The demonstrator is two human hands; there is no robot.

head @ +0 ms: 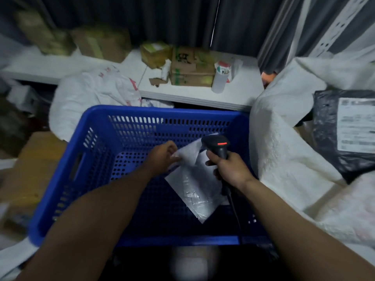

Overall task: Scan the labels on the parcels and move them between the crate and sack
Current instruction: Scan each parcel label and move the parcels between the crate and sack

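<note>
One parcel [194,185] in the crate [162,111], likely light, limp, slippery: left grip [162,157] pinches its ten o'clock corner, right grip [229,169] clasps the scanner [218,147].

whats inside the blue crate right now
One white plastic parcel, its corner pinched by the left hand, with the right hand holding a scanner over it. The floor of the crate beneath the parcel and forearms is covered.

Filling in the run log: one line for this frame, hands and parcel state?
step: label scan | left hand: pinches white parcel in blue crate | right hand: grips scanner, red light on
</note>
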